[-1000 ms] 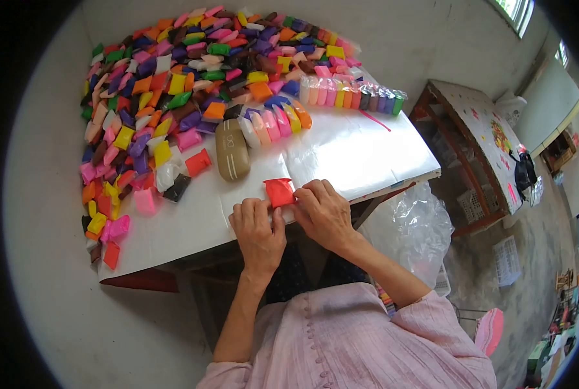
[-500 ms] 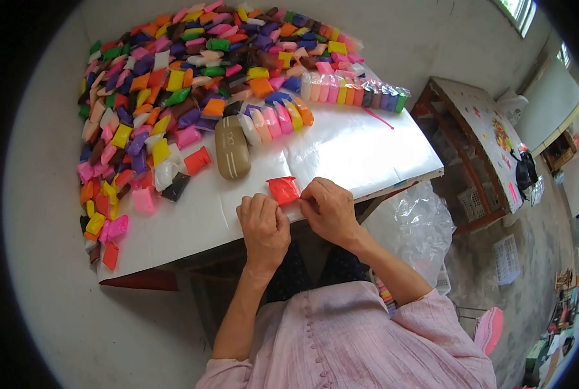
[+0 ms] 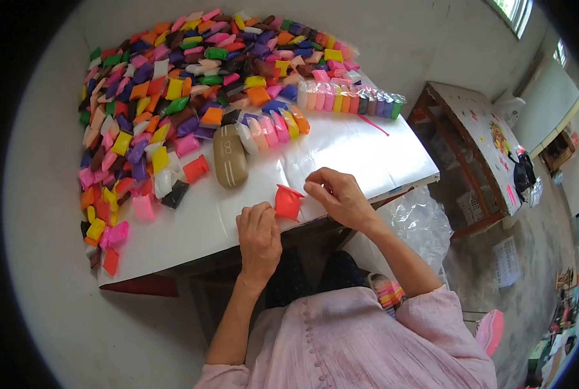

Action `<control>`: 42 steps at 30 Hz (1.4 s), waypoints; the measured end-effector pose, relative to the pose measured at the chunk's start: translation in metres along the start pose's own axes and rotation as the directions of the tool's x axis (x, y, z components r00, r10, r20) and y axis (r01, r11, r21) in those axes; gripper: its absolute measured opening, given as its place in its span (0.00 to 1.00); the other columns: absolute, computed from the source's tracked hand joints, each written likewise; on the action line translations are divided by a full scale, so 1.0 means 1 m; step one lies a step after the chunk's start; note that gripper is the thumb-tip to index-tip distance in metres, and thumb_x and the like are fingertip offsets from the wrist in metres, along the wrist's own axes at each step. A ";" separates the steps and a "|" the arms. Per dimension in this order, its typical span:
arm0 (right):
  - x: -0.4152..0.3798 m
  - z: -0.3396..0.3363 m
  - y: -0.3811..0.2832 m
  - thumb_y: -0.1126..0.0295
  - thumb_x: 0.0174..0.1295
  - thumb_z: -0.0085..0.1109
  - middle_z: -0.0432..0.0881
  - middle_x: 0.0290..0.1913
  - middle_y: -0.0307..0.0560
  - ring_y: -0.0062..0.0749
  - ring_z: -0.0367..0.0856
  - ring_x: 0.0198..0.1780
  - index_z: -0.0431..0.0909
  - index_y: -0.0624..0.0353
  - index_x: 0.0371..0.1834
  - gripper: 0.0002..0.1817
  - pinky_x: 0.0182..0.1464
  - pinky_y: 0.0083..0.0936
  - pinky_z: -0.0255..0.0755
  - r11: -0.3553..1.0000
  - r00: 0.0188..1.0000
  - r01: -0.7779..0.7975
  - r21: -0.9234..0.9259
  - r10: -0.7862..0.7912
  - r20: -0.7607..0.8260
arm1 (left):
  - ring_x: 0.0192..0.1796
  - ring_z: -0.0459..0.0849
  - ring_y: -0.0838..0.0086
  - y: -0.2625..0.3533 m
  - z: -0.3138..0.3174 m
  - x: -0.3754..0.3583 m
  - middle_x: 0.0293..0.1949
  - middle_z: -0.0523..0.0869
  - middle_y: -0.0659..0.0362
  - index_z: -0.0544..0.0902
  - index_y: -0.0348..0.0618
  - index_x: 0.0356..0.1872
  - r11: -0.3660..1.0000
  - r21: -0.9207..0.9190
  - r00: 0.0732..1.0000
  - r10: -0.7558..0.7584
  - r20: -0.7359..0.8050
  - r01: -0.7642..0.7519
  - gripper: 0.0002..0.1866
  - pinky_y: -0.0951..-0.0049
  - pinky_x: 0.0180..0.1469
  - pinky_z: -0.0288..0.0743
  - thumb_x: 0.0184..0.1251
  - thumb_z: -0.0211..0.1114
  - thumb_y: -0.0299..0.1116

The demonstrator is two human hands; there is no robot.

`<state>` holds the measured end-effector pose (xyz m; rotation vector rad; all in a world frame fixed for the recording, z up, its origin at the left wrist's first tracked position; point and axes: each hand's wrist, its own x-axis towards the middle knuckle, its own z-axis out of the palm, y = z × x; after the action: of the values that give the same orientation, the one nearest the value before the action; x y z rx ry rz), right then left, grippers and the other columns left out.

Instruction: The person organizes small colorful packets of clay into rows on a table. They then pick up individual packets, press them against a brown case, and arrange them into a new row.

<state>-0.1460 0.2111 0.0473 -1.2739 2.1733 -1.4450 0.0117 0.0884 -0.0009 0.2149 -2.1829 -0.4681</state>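
Step in hand: bagging one red clay packet (image 3: pixel 288 202), as I judge it; the packet is lifted just off the counter (image 3: pixel 341 146) at its near edge, between the two hands.
Left hand (image 3: pixel 259 228): fingers curled, gripping the packet's lower left edge; the hand rests at the counter's near edge.
Right hand (image 3: pixel 338 193): just right of the packet, thumb and forefinger pinched together on what looks like a thin clear film or bag mouth; whether it touches the red packet itself I cannot tell.
Red clay packet: tilted up on its edge, upper corner flared, apart from all other packets.
Finished row (image 3: pixel 273 125): a short fan of packets in white, pink, yellow and orange, lying side by side beyond the hands.
Long sleeve of colours (image 3: pixel 351 98): a clear strip of many colours, further back towards the right edge.
Loose pile (image 3: pixel 173 84): many mixed-colour packets covering the far and left part of the counter.
Tan case (image 3: pixel 230 157): lies between the pile and the hands, well clear of both.
Clear plastic bag (image 3: pixel 409 223): crumpled, below the counter on the right.
Next move calls for: a steady hold by the left hand while the right draws the film open or over, with care that the thin plastic does not tear or slip.
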 end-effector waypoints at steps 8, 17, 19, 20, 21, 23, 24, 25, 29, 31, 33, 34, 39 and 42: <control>0.013 0.006 -0.008 0.63 0.65 0.65 0.83 0.32 0.37 0.14 0.75 0.30 0.82 0.67 0.44 0.15 0.31 0.17 0.69 0.933 0.940 -0.256 0.251 0.180 0.289 | 0.48 0.80 0.57 -0.001 0.002 -0.005 0.47 0.81 0.48 0.77 0.32 0.44 0.951 -0.265 0.984 -0.175 -0.025 0.163 0.07 0.63 0.53 0.73 0.66 0.58 0.20; 0.010 0.008 -0.014 0.66 0.58 0.72 0.79 0.27 0.36 0.16 0.73 0.28 0.77 0.64 0.34 0.14 0.29 0.19 0.67 0.984 0.977 0.026 0.175 -0.062 0.203 | 0.44 0.82 0.80 0.001 -0.016 0.024 0.43 0.84 0.59 0.77 0.33 0.51 0.331 -0.712 0.779 -0.369 0.506 0.619 0.13 0.79 0.47 0.78 0.69 0.66 0.26; 0.008 0.002 -0.021 0.66 0.57 0.73 0.78 0.26 0.38 0.18 0.72 0.27 0.76 0.65 0.34 0.15 0.28 0.22 0.67 0.997 0.975 0.075 -0.024 -0.068 0.210 | 0.45 0.83 0.80 -0.003 -0.015 0.022 0.45 0.84 0.60 0.77 0.34 0.52 0.353 -0.704 0.783 -0.364 0.504 0.616 0.15 0.79 0.48 0.79 0.68 0.68 0.27; 0.008 0.000 -0.021 0.66 0.57 0.73 0.78 0.25 0.39 0.19 0.71 0.26 0.76 0.65 0.33 0.15 0.28 0.23 0.66 0.994 0.971 0.089 -0.056 -0.075 0.228 | 0.45 0.82 0.80 -0.002 -0.014 0.022 0.44 0.84 0.60 0.77 0.34 0.52 0.357 -0.701 0.783 -0.372 0.499 0.617 0.14 0.78 0.48 0.79 0.68 0.67 0.27; 0.007 -0.002 -0.021 0.66 0.56 0.73 0.77 0.24 0.40 0.20 0.71 0.25 0.76 0.65 0.32 0.15 0.27 0.24 0.66 0.991 0.966 0.104 -0.087 -0.080 0.246 | 0.45 0.82 0.81 -0.002 -0.014 0.021 0.44 0.84 0.60 0.77 0.34 0.52 0.361 -0.698 0.781 -0.380 0.495 0.618 0.14 0.78 0.48 0.79 0.69 0.67 0.27; 0.010 -0.006 -0.016 0.67 0.56 0.73 0.77 0.24 0.41 0.22 0.70 0.25 0.75 0.65 0.30 0.15 0.27 0.25 0.66 0.998 0.960 0.060 -0.024 -0.051 0.276 | 0.43 0.81 0.82 -0.001 -0.013 0.020 0.42 0.84 0.61 0.78 0.34 0.50 0.375 -0.697 0.787 -0.384 0.483 0.611 0.13 0.79 0.46 0.78 0.69 0.67 0.27; 0.011 -0.006 -0.014 0.67 0.56 0.73 0.77 0.24 0.42 0.23 0.70 0.24 0.75 0.65 0.29 0.15 0.27 0.26 0.66 0.999 0.956 0.036 0.007 -0.036 0.293 | 0.40 0.80 0.83 -0.001 -0.012 0.021 0.41 0.84 0.61 0.78 0.34 0.50 0.385 -0.699 0.794 -0.380 0.475 0.603 0.12 0.80 0.43 0.77 0.69 0.66 0.27; 0.012 -0.006 -0.015 0.67 0.56 0.73 0.76 0.23 0.41 0.23 0.70 0.24 0.74 0.65 0.29 0.15 0.27 0.26 0.66 0.998 0.957 0.063 -0.011 -0.057 0.285 | 0.38 0.79 0.84 -0.001 -0.011 0.021 0.40 0.83 0.61 0.78 0.34 0.49 0.395 -0.701 0.801 -0.375 0.467 0.594 0.11 0.81 0.40 0.75 0.70 0.66 0.27; 0.013 -0.004 -0.019 0.66 0.53 0.72 0.76 0.21 0.46 0.34 0.73 0.24 0.74 0.63 0.26 0.15 0.29 0.33 0.67 0.986 0.970 0.137 -0.097 -0.113 0.215 | 0.38 0.79 0.84 -0.004 -0.011 0.022 0.40 0.83 0.61 0.77 0.34 0.49 0.364 -0.714 0.797 -0.362 0.483 0.598 0.12 0.81 0.41 0.76 0.70 0.66 0.27; 0.012 -0.004 -0.020 0.65 0.53 0.71 0.76 0.20 0.48 0.39 0.75 0.24 0.75 0.63 0.27 0.15 0.30 0.35 0.68 0.971 0.971 0.188 -0.148 -0.161 0.177 | 0.38 0.79 0.84 -0.003 -0.010 0.022 0.40 0.83 0.62 0.77 0.34 0.50 0.356 -0.720 0.797 -0.373 0.475 0.596 0.12 0.81 0.41 0.76 0.70 0.66 0.27; 0.012 -0.003 -0.021 0.65 0.54 0.70 0.76 0.20 0.47 0.39 0.74 0.23 0.76 0.63 0.28 0.14 0.29 0.35 0.68 0.942 0.957 0.271 -0.199 -0.243 0.157 | 0.39 0.79 0.84 -0.002 -0.010 0.023 0.41 0.83 0.61 0.77 0.34 0.49 0.349 -0.733 0.802 -0.384 0.457 0.584 0.12 0.81 0.41 0.76 0.69 0.66 0.26; 0.015 -0.004 -0.022 0.65 0.54 0.70 0.77 0.20 0.48 0.39 0.75 0.23 0.77 0.63 0.29 0.13 0.29 0.35 0.68 0.969 0.966 0.206 -0.134 -0.179 0.189 | 0.39 0.79 0.84 -0.002 -0.010 0.023 0.41 0.83 0.61 0.77 0.34 0.49 0.344 -0.739 0.804 -0.390 0.449 0.579 0.12 0.80 0.40 0.76 0.69 0.66 0.26; 0.032 0.008 -0.006 0.65 0.58 0.67 0.79 0.21 0.48 0.34 0.76 0.22 0.80 0.63 0.30 0.11 0.28 0.32 0.68 0.979 0.946 0.137 0.148 -0.174 0.274 | 0.38 0.80 0.83 -0.005 -0.011 0.023 0.40 0.84 0.61 0.78 0.34 0.48 0.368 -0.710 0.797 -0.357 0.488 0.600 0.11 0.80 0.39 0.76 0.69 0.65 0.26; 0.032 0.007 -0.010 0.65 0.66 0.64 0.74 0.20 0.37 0.17 0.68 0.25 0.79 0.66 0.30 0.13 0.28 0.21 0.64 0.974 0.941 0.228 0.014 -0.224 0.253 | 0.37 0.80 0.83 -0.004 -0.012 0.028 0.39 0.84 0.60 0.78 0.34 0.48 0.379 -0.680 0.776 -0.382 0.503 0.627 0.11 0.80 0.38 0.77 0.69 0.66 0.26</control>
<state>-0.1551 0.1812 0.0605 -1.6596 1.9255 -1.2601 0.0045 0.0733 0.0245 0.3149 -1.8288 -1.9512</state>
